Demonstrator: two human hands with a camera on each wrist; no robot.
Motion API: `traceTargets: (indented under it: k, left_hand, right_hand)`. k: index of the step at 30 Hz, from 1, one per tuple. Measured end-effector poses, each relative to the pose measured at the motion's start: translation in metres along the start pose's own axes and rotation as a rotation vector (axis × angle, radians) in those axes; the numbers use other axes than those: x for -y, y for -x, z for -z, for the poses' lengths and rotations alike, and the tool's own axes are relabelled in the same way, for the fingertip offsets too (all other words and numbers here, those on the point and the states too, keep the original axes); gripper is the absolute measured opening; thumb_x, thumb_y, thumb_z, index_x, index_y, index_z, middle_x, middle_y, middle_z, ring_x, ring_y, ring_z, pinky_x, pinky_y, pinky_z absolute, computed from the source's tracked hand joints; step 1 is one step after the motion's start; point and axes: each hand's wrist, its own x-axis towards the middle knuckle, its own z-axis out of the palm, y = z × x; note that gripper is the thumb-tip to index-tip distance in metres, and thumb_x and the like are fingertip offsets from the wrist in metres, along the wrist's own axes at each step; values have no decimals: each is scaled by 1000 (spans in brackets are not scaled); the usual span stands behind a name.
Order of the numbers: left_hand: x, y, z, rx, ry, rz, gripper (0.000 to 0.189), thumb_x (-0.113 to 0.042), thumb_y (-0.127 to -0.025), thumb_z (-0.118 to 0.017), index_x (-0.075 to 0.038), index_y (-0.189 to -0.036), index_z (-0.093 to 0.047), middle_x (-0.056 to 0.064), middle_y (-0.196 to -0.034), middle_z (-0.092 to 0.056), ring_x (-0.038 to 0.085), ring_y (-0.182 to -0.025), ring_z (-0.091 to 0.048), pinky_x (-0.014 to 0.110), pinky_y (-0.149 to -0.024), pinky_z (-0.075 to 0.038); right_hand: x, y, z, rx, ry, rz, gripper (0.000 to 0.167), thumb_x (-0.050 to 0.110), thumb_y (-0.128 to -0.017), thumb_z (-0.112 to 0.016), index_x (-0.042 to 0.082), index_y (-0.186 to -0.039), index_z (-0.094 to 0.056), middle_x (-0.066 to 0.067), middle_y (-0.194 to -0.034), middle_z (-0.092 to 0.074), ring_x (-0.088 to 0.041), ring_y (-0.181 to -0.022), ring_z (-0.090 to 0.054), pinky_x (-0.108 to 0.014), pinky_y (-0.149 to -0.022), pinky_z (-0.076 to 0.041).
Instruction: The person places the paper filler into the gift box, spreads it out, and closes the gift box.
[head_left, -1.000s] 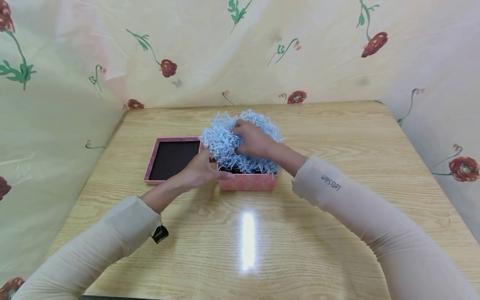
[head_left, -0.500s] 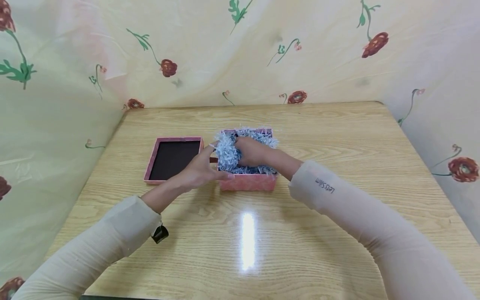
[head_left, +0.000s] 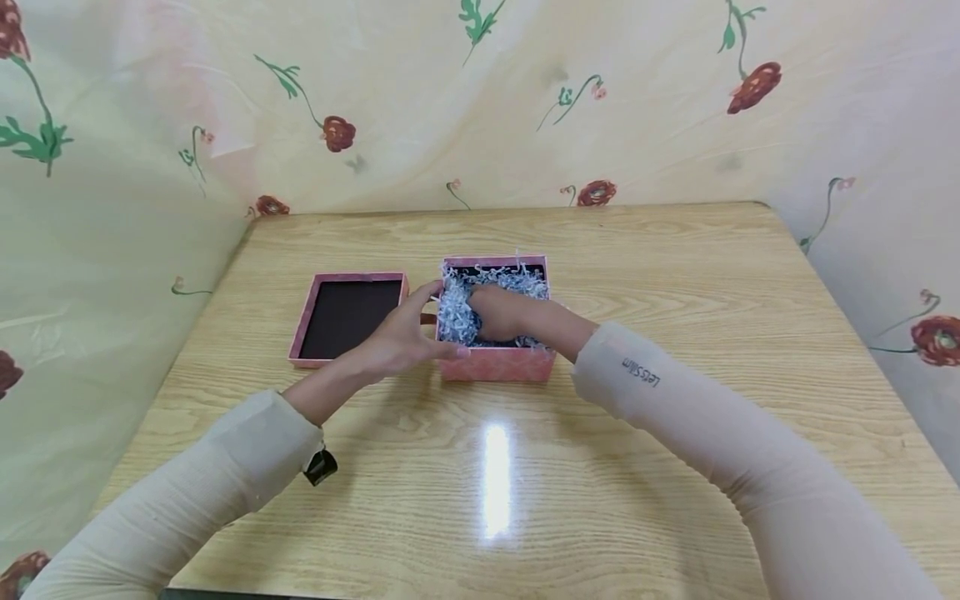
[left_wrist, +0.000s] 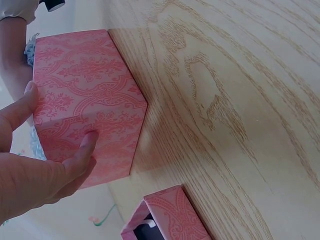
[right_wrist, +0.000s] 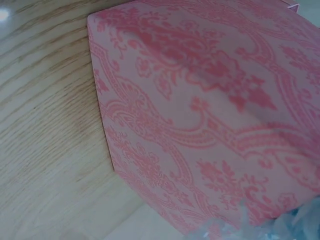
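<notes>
A pink patterned box [head_left: 497,365] stands in mid-table with pale blue shredded paper [head_left: 455,312] inside it. My left hand [head_left: 401,335] holds the box at its near left corner, thumb on the front wall and fingers along the left side. In the left wrist view, the left hand [left_wrist: 47,170] lies against the patterned wall [left_wrist: 90,85]. My right hand [head_left: 497,313] is down inside the box, in the shredded paper; its fingertips are hidden. The right wrist view shows the box's wall [right_wrist: 200,110] and a bit of shredded paper [right_wrist: 295,225], but no hand.
A pink lid [head_left: 295,337] with a dark inside lies upturned on the table, left of the box. Light wood table [head_left: 660,258] surrounds both. Flower-patterned sheeting [head_left: 420,100] hangs behind and at the sides.
The right hand has moved down into the box, and the shredded paper that bulged above the rim has sunk inside. The left hand has stayed at the corner.
</notes>
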Motion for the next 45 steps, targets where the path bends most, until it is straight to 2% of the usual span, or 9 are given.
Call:
traceTargets:
  k: [8,15,20,23,29,33,37,45]
  left_hand:
    - [1,1,0,-6,-15,-12,102,-20,-77,-83,-17,-154,-17,4,-155,-25,31,-131,-43,43,-94,-48]
    - [1,1,-1,5,-7,-8,100,-19,-78,-82,-17,-154,-17,5,-155,-24,32,-132,-41,43,-94,-48]
    - [2,1,0,13,0,-7,99,-19,-79,-81,-16,-154,-16,5,-155,-23,33,-132,-40,44,-95,-48]
    - [2,1,0,16,-1,-11,99,-20,-79,-81,-17,-154,-16,5,-156,-23,34,-131,-41,45,-95,-48]
    - [3,0,-1,14,-5,-22,100,-21,-79,-81,-14,-154,-16,6,-156,-23,35,-132,-41,45,-93,-49]
    - [3,1,0,11,0,-23,100,-20,-79,-82,-13,-154,-16,6,-155,-24,35,-132,-41,44,-93,-49]
    - [2,1,0,13,7,-24,101,-20,-78,-82,-14,-154,-16,6,-154,-25,34,-132,-41,45,-93,-49]
    - [2,0,1,21,9,-23,100,-19,-79,-82,-14,-154,-16,6,-155,-24,34,-132,-40,45,-94,-48]
  right_hand:
    - [4,8,7,-15,61,-1,32,9,-85,-67,-4,-114,-64,-24,-132,-51,-40,-122,-47,-47,-101,-42]
    - [6,22,21,-29,33,-10,54,20,-89,-70,2,-136,-53,-19,-136,-47,-37,-125,-41,-48,-101,-41]
    - [4,35,32,-103,28,-19,59,32,-90,-69,7,-140,-50,-16,-143,-43,-36,-132,-34,-61,-106,-27]
    - [0,43,36,-158,40,-16,64,38,-91,-66,14,-146,-43,-15,-149,-36,-36,-138,-28,-64,-107,-20]
    - [-8,53,39,-209,90,4,78,50,-93,-56,21,-155,-20,-8,-162,-6,-33,-147,2,-64,-111,2]
    - [-12,54,31,-211,132,4,81,54,-95,-51,22,-156,-9,-6,-161,9,-33,-145,14,-64,-108,10]
    - [-12,51,15,-203,175,0,80,55,-96,-46,23,-156,-4,-6,-161,14,-34,-144,16,-66,-108,9]
    - [-3,46,6,-44,181,32,71,53,-100,-37,21,-156,-7,-7,-161,12,-32,-146,12,-61,-111,5]
